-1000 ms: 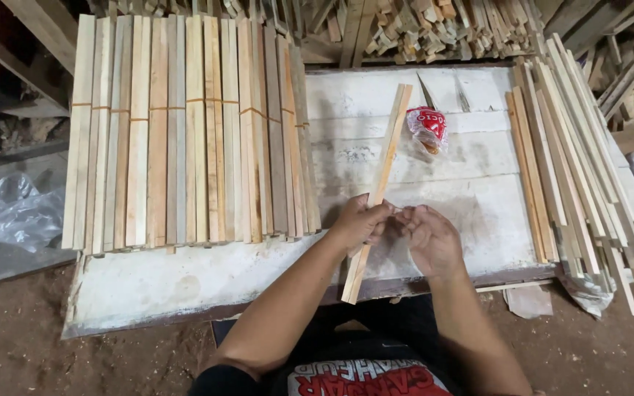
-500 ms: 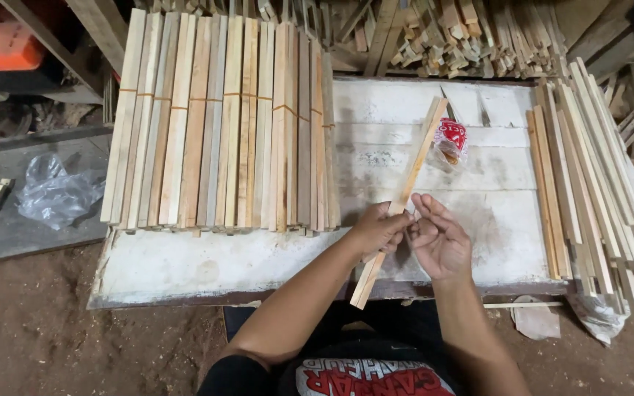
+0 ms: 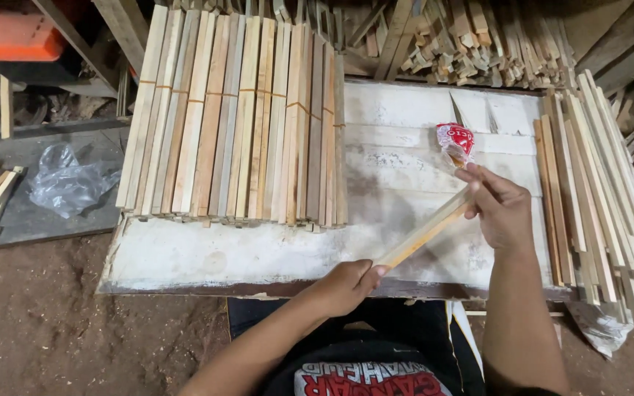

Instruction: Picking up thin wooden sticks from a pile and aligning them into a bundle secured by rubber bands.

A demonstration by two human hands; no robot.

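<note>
We hold one thin wooden stick (image 3: 425, 233) over the near part of the white desk (image 3: 185, 257). Its long axis runs on a diagonal, from the near left end up to the far right end, so it points away from us toward the right side of the desk. The stick is pale, light brown, narrow and straight, with flat sides; a warmer orange tone shows along its lower edge.

Our left hand (image 3: 343, 284) is clenched around the near end of the stick, at the front edge of the desk. Our right hand (image 3: 500, 209) grasps the far end, with the fingers (image 3: 478, 187) curled over it. The middle part of the stick is free between both hands and lies just above the desk surface; we cannot tell if it touches the surface.

Just beyond the right hand lies a small red and white packet (image 3: 455, 141), very near the far end of the stick. On the left half of the desk there is a wide row of bundled sticks (image 3: 236, 117), tied with thin bands, well apart from our stick. Along the right edge lies a loose pile of sticks (image 3: 596, 191), just beside the right hand. Behind the desk we see a heap of wood offcuts (image 3: 464, 40). On the left, off the desk, a clear plastic bag (image 3: 67, 183) lies on a grey board.
</note>
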